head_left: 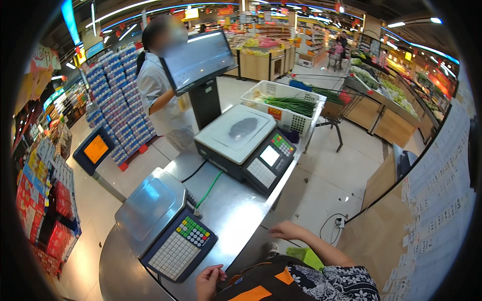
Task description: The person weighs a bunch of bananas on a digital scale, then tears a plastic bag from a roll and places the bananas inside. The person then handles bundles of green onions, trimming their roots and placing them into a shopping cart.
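My left hand (211, 281) is at the near edge of the metal counter (240, 213). Its fingers are curled in toward the thumb, with nothing visible between them. The nearest thing to it is a weighing scale (173, 251) with a white keypad, colored keys and a bare metal pan. My right hand (287, 231) hangs in the air past the counter's right edge, fingers loosely bent and no object showing in it. Farther along the counter stands a second scale (236, 131), a dark translucent patch on its pale pan.
A screen on a post (198, 62) rises behind the far scale, and a person (158, 85) stands beyond it. A white crate (256, 93) holds long green stalks (288, 104). A shopping cart (331, 108) is behind it. A green cable (209, 188) crosses the counter.
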Tool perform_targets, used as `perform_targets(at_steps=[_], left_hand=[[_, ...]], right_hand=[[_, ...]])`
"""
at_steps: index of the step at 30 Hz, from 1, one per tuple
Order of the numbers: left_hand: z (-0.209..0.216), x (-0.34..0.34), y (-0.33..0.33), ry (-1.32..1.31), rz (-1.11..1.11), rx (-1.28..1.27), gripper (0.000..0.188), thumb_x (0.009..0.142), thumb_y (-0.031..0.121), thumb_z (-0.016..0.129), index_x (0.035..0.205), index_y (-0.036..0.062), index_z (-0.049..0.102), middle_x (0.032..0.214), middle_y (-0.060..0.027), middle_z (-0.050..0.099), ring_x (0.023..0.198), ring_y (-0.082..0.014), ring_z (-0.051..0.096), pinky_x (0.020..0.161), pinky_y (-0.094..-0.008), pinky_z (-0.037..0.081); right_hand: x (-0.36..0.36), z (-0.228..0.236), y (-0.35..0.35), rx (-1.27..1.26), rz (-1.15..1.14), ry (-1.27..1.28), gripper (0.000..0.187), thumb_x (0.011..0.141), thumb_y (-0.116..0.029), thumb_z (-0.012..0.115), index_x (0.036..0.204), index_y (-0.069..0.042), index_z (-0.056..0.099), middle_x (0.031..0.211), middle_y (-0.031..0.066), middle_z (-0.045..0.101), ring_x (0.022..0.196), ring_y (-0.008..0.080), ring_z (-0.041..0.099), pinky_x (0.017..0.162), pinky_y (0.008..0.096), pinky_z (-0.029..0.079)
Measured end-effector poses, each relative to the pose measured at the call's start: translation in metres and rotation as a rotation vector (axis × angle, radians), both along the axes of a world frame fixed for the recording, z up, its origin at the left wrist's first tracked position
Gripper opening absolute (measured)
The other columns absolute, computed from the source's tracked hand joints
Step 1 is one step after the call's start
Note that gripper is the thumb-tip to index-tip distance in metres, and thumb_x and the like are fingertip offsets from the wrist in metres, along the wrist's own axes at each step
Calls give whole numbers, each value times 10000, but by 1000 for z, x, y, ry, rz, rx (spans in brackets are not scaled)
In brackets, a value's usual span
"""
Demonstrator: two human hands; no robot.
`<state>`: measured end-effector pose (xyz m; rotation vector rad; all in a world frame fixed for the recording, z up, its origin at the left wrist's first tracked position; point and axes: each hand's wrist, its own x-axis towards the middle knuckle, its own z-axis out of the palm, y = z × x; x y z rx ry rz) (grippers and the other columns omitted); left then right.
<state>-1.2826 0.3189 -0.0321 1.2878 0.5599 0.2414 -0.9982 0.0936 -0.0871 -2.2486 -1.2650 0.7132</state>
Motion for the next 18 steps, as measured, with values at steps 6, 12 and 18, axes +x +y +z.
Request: perform_targets(at_steps=[6,12,18], left_hand=[[9,64,-19,89,-210,86,251,944,189,515,1082,13,628,789,-20,612,674,-77,550,602,-202,438],[12,158,-56,121,-284,112,249,943,188,522,1085,10,625,794,-22,614,697,-89,562,645,-211,461],[22,284,-110,-9,-192,134,205,922,126,522,966,-43,629,716,-93,611,615,-147,580,570,-256,476]], right_hand=[[6,-90,-113,-205,-206,-46,388,810,-411,594,806,-30,669,790,170,648,752,367,614,712,445,491],[76,-107,-144,-47,-311,-151,325,833,-326,549,776,-24,653,817,178,642,763,357,609,716,445,488],[154,-94,-196,-9,-396,-226,250,835,-230,566,763,-5,647,801,148,637,769,327,615,717,408,496]])
